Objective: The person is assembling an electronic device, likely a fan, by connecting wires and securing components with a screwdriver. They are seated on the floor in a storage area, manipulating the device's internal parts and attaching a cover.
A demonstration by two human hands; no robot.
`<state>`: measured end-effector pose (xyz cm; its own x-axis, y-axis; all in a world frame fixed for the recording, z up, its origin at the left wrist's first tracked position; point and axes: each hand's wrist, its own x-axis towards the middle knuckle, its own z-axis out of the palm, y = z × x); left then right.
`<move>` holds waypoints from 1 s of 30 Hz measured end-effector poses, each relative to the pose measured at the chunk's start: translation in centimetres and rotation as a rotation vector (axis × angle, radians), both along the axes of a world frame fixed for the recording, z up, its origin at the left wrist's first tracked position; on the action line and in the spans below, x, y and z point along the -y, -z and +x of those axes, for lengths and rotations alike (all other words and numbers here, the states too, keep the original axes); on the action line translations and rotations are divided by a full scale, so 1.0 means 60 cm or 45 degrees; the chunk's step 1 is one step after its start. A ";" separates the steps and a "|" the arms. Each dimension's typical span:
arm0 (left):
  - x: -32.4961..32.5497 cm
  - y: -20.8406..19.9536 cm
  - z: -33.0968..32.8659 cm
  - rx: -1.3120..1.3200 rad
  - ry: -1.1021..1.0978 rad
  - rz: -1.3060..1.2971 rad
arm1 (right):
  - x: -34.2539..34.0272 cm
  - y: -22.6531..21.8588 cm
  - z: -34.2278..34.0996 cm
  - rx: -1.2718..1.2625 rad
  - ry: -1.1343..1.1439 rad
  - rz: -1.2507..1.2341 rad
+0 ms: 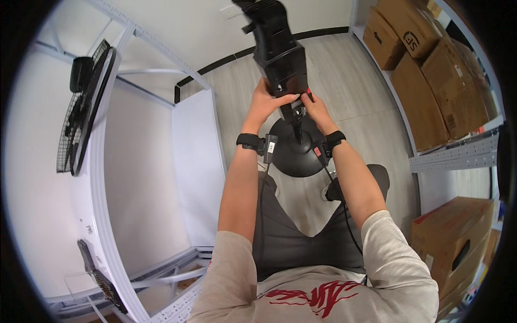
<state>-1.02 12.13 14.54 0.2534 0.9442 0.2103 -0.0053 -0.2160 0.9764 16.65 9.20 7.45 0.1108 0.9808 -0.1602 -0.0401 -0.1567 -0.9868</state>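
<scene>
In front of me a tall black plastic fan housing (pixel 280 59) rises from a thin pole above a round black base (pixel 299 161) on the floor. My left hand (pixel 265 105) is closed around the lower left side of the housing, thumb across its front. On the opposite side my right hand (pixel 319 110) grips the lower end, its thumb near the left thumb. A small red spot shows beside the right fingers; what it belongs to is too small to tell. Most fingertips of both hands are hidden behind the housing. The top of the housing runs out of view.
Round black fan guards (pixel 97 107) lean on a white shelf (pixel 99 204) at the left. Cardboard boxes (pixel 420 94) fill a rack on the right, with another large carton (pixel 452 237) lower down. Cables hang from the black bands on both wrists.
</scene>
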 end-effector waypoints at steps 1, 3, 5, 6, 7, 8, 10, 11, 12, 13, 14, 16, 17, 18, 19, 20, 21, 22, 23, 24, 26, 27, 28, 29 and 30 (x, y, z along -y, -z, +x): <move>-0.002 -0.004 -0.002 0.015 0.056 0.003 | -0.006 0.017 0.000 -0.011 0.049 0.056; 0.011 -0.013 -0.001 0.076 0.120 -0.030 | -0.001 0.040 -0.001 0.026 0.097 0.086; 0.022 -0.016 -0.016 0.036 0.195 -0.058 | 0.015 0.036 -0.013 0.058 0.121 0.084; 0.027 -0.016 -0.021 0.018 0.231 -0.072 | 0.028 0.036 -0.018 0.045 0.148 0.111; 0.037 -0.018 -0.027 -0.001 0.234 -0.120 | 0.038 0.033 -0.026 0.030 0.165 0.143; 0.042 -0.020 -0.030 0.003 0.248 -0.142 | 0.047 0.031 -0.032 0.016 0.181 0.174; 0.051 -0.025 -0.034 0.013 0.273 -0.179 | 0.061 0.029 -0.037 0.036 0.192 0.127; 0.058 -0.026 -0.026 0.067 0.277 -0.155 | 0.063 0.037 -0.035 0.035 0.210 0.136; 0.063 -0.028 -0.020 0.093 0.274 -0.152 | 0.065 0.044 -0.030 0.034 0.228 0.145; 0.071 -0.027 -0.019 0.118 0.260 -0.154 | 0.071 0.041 -0.028 0.040 0.187 0.108; 0.078 -0.027 -0.019 0.141 0.245 -0.156 | 0.076 0.038 -0.029 0.035 0.174 0.109; 0.083 -0.024 -0.018 0.111 0.193 -0.175 | 0.082 0.032 -0.028 0.031 0.155 0.107; 0.085 -0.026 -0.016 0.096 0.172 -0.192 | 0.081 0.029 -0.026 0.022 0.132 0.091; 0.084 -0.030 -0.014 0.079 0.150 -0.208 | 0.076 0.025 -0.025 0.030 0.133 0.107; 0.088 -0.030 -0.009 0.051 0.094 -0.158 | 0.080 0.028 -0.025 0.039 0.134 0.107; 0.089 -0.032 -0.002 0.021 0.040 -0.106 | 0.081 0.029 -0.024 0.047 0.137 0.108; 0.088 -0.036 0.004 -0.011 -0.011 -0.052 | 0.077 0.028 -0.023 0.032 0.133 0.116; 0.090 -0.033 0.010 0.011 -0.040 -0.036 | 0.077 0.027 -0.020 0.024 0.131 0.111; 0.092 -0.032 0.014 0.032 -0.072 -0.022 | 0.078 0.027 -0.020 0.013 0.127 0.102; 0.095 -0.033 0.018 0.051 -0.102 -0.007 | 0.082 0.027 -0.021 0.025 0.139 0.106; 0.103 -0.034 0.018 0.075 -0.113 0.001 | 0.086 0.020 -0.024 0.042 0.164 0.118; 0.101 -0.028 0.013 0.080 -0.095 -0.012 | 0.093 0.018 -0.020 0.050 0.142 0.121; 0.098 -0.026 0.011 0.084 -0.080 -0.017 | 0.097 0.015 -0.016 0.009 0.110 0.132; 0.100 -0.021 0.010 0.128 -0.081 -0.047 | 0.102 0.011 -0.012 -0.030 0.078 0.144; 0.102 -0.016 0.008 0.146 -0.077 -0.061 | 0.104 0.011 -0.009 -0.069 0.044 0.156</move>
<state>-0.56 6.02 15.48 0.1727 0.9667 0.1890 -0.1061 -0.1725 0.9793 16.11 2.97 6.78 0.1394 0.9892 -0.0462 -0.0971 -0.0327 -0.9947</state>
